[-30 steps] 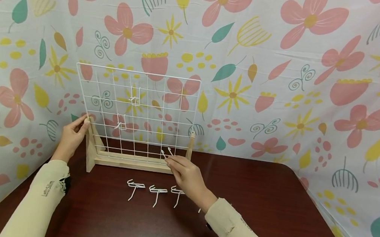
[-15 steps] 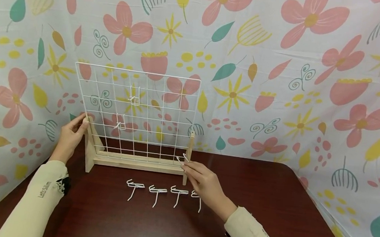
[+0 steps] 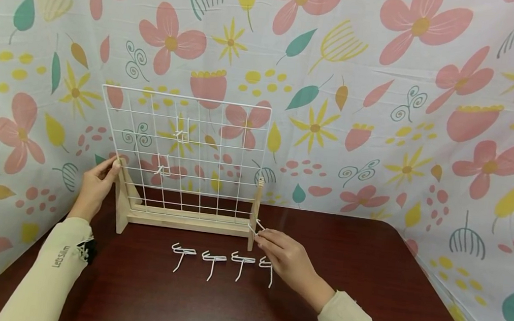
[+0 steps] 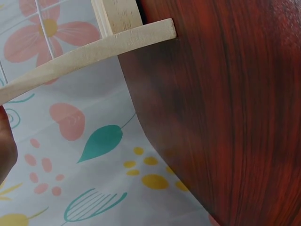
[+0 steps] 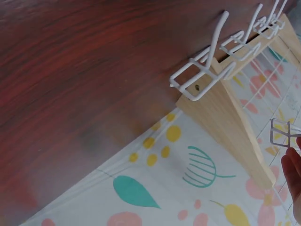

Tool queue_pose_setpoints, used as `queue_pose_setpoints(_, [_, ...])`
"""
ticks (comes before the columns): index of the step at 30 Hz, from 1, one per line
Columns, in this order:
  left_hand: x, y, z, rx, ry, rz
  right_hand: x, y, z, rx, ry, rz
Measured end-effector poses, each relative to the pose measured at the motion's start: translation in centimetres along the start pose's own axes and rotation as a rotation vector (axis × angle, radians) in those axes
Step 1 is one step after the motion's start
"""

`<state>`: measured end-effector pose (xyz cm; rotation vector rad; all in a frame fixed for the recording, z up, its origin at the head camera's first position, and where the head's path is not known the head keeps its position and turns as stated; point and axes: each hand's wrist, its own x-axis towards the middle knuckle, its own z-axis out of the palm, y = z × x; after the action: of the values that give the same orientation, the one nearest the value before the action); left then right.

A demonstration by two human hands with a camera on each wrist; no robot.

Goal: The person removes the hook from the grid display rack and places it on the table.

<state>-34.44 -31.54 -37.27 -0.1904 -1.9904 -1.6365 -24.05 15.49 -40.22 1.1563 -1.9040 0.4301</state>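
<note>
Right hand pinches a white wire hook just beside the right post of the wooden stand, while the left hand grips the stand's left post. Two hooks hang on the wire grid in the stand; four lie in a row on the table in front of it. Only the right wrist view shows the nearest lying hook close up.

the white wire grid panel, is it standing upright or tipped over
Upright. The white wire grid panel stands in its wooden stand on the table, and the left hand holds its left edge.
</note>
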Motion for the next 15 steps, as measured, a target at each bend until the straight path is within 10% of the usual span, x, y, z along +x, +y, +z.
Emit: queue_pose_setpoints(15, [0.1,0.1,-0.2,0.005,-0.026,-0.018,-1.9,-0.6,-1.1,-0.063,-0.078,-0.105])
